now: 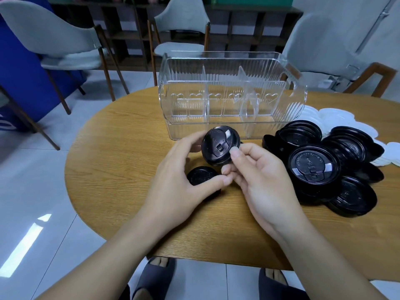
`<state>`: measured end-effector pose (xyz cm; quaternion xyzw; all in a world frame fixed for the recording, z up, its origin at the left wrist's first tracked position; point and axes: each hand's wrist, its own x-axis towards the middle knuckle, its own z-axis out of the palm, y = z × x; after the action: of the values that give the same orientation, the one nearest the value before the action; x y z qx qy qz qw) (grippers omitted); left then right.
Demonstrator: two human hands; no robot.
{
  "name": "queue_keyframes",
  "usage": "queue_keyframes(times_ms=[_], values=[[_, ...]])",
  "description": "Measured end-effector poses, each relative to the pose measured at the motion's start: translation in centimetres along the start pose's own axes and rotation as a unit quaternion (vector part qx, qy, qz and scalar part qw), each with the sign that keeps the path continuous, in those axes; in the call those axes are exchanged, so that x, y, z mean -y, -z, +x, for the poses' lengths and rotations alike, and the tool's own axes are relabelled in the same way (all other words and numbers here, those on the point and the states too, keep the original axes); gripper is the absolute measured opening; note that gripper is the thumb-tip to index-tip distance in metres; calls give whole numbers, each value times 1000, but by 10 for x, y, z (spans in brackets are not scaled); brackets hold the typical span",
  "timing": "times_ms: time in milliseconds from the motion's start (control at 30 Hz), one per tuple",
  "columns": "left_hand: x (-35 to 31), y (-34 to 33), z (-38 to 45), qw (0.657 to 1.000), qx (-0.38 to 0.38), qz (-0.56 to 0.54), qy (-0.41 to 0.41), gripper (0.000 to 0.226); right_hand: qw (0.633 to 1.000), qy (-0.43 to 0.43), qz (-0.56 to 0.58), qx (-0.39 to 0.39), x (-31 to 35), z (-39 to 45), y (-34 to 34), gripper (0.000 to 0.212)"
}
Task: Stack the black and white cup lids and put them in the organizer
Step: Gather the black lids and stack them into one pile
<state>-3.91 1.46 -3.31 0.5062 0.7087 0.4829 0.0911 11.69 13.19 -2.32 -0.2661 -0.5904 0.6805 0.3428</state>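
Observation:
A black cup lid (218,148) is held tilted above the table, just in front of the clear organizer (229,87). My left hand (179,176) cups it from the left and below, and my right hand (259,176) pinches its lower right rim with thumb and forefinger. Another black lid (200,175) lies flat on the table beneath my left hand, partly hidden by my fingers. A heap of black lids (324,165) sits to the right, with white lids (337,118) behind it. The organizer's compartments hold no lids.
The round wooden table (121,161) has its front edge close to me. Grey chairs (65,37) stand behind it on the left and at the back, and a wooden chair frame (376,81) on the right. My feet in slippers show below the table.

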Motion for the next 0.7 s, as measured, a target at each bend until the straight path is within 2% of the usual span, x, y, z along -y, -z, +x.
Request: queue_keyframes(times_ms=[133,333,400,467,567,633,700], values=[[5,-2,0,1000,-12,-22,4,103,997,-30,63,25,-2,2,-3,21],[9,9,7,999,20,-44,-5,102,995,-36,75,51,-6,7,0,28],[11,9,8,999,15,-27,-11,94,999,-11,-6,38,-4,6,-1,28],[11,9,7,1000,3,2,-8,86,990,54,-129,-6,-1,4,-1,33],[11,8,5,996,-10,83,-36,78,935,151,-319,-6,0,-3,1,70],[11,8,2,993,-6,109,-49,76,913,164,-374,18,-1,-6,-1,80],[11,8,-1,991,2,127,-49,79,912,164,-376,30,-2,-5,-4,76]])
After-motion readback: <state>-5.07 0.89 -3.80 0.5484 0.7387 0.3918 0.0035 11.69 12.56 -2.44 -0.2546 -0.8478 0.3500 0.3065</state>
